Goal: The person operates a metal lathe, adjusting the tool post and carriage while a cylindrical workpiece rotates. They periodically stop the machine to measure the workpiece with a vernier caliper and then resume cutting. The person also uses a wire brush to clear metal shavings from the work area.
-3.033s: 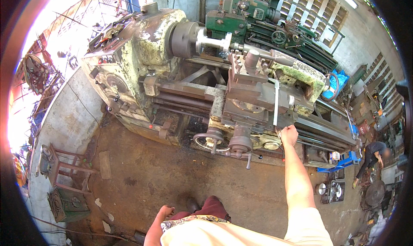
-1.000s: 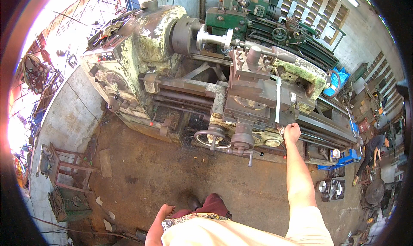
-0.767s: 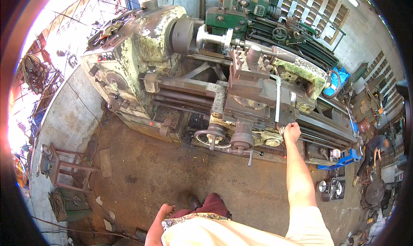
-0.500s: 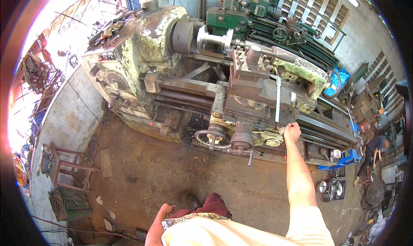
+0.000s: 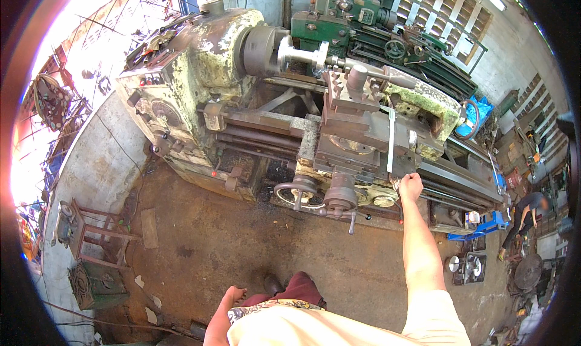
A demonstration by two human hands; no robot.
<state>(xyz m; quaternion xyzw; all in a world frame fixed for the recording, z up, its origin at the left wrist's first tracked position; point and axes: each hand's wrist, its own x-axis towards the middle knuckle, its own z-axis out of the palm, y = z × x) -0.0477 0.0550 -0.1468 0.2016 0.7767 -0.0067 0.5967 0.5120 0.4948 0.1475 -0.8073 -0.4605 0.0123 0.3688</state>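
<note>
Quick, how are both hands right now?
Left hand: loosely curled, nothing seen in it.
Right hand: closed at the front of the lathe; what it grips is hidden.

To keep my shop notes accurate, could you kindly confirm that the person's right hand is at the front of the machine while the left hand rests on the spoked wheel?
Not quite: the head view shows the left hand hanging beside the trousers, away from the wheel. The right hand is indeed at the front of the machine.
</note>
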